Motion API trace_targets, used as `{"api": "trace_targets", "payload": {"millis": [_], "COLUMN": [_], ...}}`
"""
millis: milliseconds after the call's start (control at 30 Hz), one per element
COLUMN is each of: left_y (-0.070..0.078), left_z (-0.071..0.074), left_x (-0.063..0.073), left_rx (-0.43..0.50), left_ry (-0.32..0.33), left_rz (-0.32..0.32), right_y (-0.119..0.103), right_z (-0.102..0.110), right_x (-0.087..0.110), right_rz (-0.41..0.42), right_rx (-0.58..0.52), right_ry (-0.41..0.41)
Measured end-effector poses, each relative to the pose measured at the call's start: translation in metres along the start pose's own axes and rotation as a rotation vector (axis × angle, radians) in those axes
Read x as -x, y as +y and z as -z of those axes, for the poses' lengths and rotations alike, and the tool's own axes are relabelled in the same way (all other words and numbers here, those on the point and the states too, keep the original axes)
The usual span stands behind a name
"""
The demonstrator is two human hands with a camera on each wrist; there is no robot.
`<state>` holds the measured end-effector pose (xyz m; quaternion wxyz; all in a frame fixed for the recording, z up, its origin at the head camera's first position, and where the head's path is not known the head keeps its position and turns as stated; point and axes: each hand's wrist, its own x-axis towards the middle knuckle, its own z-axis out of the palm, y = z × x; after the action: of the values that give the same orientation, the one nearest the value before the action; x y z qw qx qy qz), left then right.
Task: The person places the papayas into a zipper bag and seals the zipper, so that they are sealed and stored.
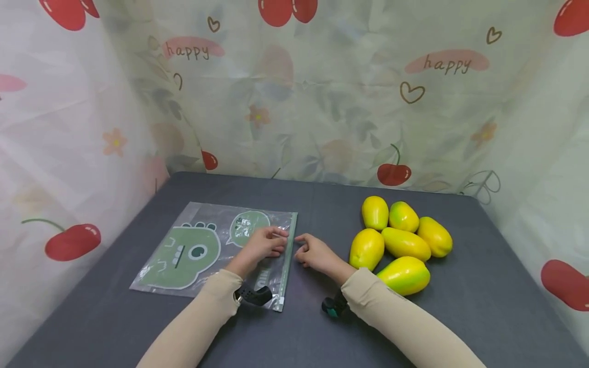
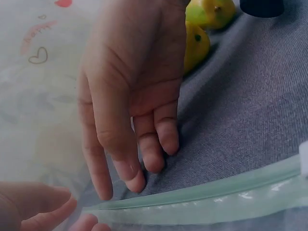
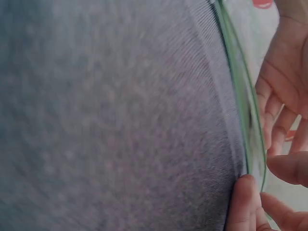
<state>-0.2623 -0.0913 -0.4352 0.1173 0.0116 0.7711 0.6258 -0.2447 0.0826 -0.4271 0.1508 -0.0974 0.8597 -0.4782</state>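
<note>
A clear slider zip bag [image 1: 198,255] with a green dinosaur print lies flat on the table, its green zip edge [image 1: 289,255] toward the right. My left hand [image 1: 263,245] is over the bag's right part, fingertips close to that edge. Just across the edge, my right hand [image 1: 317,255] has its fingers loosely bent, fingertips right beside the zip strip. In the left wrist view, the right hand's fingers [image 2: 122,163] hang relaxed above the green strip [image 2: 202,204]. Neither hand shows a grip on the bag. A white slider [image 1: 281,300] sits at the strip's near end.
Several yellow mangoes [image 1: 405,244] with green patches lie grouped on the right of the dark grey table [image 1: 322,332], near my right forearm. A printed curtain [image 1: 303,102] encloses the back and both sides. Each wrist carries a black camera [image 1: 255,295].
</note>
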Motion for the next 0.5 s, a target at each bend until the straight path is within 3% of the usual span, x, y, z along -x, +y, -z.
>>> {"api": "trace_targets", "payload": {"millis": [500], "left_y": [-0.0004], "left_z": [0.0018], "left_x": [0.0049], "left_rx": [-0.102], "left_ry": [-0.024], "left_rz": [-0.041], "right_y": [-0.0037], "right_z": [-0.0034], "right_x": [-0.0096], "right_rz": [-0.005], "right_rx": [0.140], "right_ry": [-0.019]}}
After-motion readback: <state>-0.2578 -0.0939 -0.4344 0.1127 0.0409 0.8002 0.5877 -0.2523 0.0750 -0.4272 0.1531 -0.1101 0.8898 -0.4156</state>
